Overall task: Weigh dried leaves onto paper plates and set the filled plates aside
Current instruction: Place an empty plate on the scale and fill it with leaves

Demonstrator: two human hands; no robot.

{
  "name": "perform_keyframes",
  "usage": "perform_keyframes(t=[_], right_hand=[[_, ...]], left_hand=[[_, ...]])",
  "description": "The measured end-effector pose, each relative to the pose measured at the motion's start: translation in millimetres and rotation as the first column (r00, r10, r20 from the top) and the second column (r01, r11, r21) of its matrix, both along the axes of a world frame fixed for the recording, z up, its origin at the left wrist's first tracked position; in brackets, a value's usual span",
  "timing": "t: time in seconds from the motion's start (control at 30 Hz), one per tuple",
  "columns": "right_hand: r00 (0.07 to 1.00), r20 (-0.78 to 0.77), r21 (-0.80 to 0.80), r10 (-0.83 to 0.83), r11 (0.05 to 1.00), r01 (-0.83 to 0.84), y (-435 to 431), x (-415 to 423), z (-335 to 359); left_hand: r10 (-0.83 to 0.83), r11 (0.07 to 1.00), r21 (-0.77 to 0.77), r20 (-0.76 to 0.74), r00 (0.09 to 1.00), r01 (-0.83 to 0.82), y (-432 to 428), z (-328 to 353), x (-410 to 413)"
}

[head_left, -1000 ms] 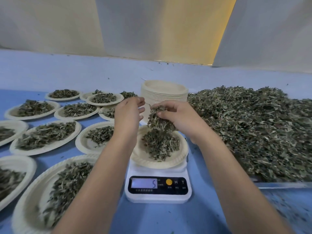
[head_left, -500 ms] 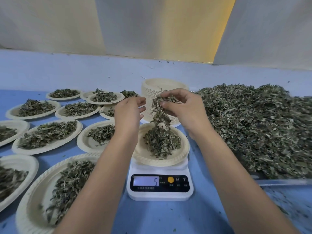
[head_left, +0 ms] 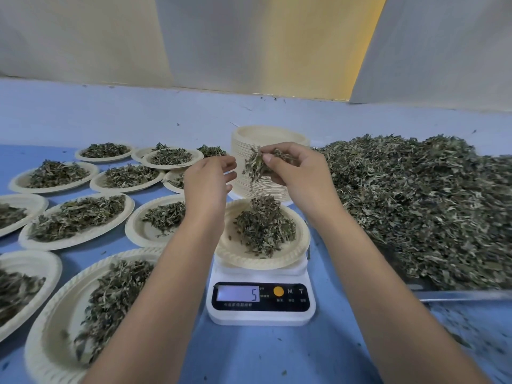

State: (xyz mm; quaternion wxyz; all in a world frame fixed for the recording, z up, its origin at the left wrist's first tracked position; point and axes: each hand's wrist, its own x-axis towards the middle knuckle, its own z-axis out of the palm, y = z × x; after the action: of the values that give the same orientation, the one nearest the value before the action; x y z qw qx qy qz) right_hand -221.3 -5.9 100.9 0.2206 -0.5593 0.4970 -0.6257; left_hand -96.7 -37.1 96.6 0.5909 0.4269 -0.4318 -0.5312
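Change: my right hand [head_left: 299, 178] raised its pinched dried green leaves [head_left: 256, 169] above the white digital scale [head_left: 260, 303].
Other: left hand [head_left: 206, 184] relaxed, empty.
Meaning: I judge the weight is being trimmed.

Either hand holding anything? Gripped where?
The right hand pinches a clump of dried leaves by its top, above the plate on the scale. The left hand holds nothing.

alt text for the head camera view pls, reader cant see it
A right hand pinches a tuft of dried leaves above a leaf-heaped paper plate on a white scale reading 5, the left hand open beside it. Filled plates lie to the left, a stack of empty plates behind, a large leaf pile to the right.
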Motion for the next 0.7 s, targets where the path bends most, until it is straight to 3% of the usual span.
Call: perform_keyframes(t=[0.33, 0.7], right_hand=[[0.993, 0.109, -0.018, 0.033, 0.999, -0.032, 2.6, 0.8, 3.2], [0.994, 0.109, -0.037, 0.025, 0.999, -0.021, 3.2, -1.6, 4.8]], left_hand=[[-0.002, 1.0, 0.007, -0.007, 1.0, 0.002, 1.1, -0.2, 0.2], [-0.008, 1.0, 0.016, -0.02, 1.0, 0.008, -0.3, -0.5, 0.6]])
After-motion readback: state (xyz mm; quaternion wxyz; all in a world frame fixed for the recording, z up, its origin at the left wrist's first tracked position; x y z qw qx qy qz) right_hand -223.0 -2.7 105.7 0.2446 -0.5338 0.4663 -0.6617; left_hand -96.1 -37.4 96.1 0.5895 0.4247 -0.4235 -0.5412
